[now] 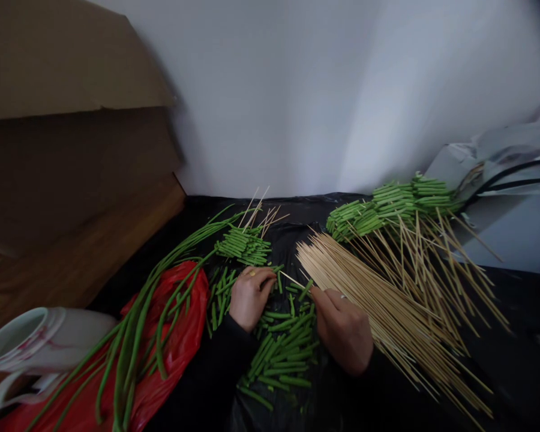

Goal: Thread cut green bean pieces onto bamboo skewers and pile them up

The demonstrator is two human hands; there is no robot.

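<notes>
My left hand (251,295) pinches a short cut piece of long green bean (278,269) between thumb and fingertips. Gripped in my right hand (343,329) is a thin bamboo skewer (291,278), its tip pointing at the left fingers. Another bean piece (305,290) lies across the skewer close to my right fingers; whether it is threaded on cannot be made out. Below and between the hands is a loose pile of cut bean pieces (281,360). Just beyond my left hand, a small stack of beans on skewers (243,245) rests on black plastic sheeting (292,240).
Right of my right hand lies a big bundle of bare skewers (387,300), with more bean-loaded skewers (391,207) stacked behind. Long uncut beans (137,306) drape over a red plastic bag (184,342) at left. A white pitcher (72,330) and a cardboard box (72,144) stand farther left.
</notes>
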